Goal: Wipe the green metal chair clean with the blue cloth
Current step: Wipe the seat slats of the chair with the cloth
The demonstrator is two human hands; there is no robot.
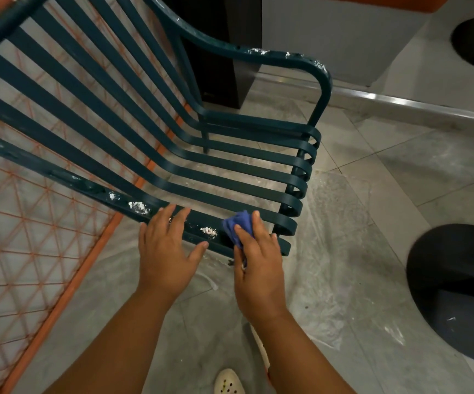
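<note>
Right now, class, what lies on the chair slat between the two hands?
In the head view, a white crusty patch sits on the slat between the left hand and the cloth.

Even indoor light, wide-angle bending at edges, slight blur upper left.

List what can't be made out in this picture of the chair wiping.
Head view only:
- Blue cloth: mostly covered by the right hand that grips it.
- Slat under the left hand: any white specks there are covered.
- Chair top and near armrest: cut off by the left edge.
- Chair legs: mostly hidden behind the seat slats.
- Shoe: cut off by the bottom edge.
</note>
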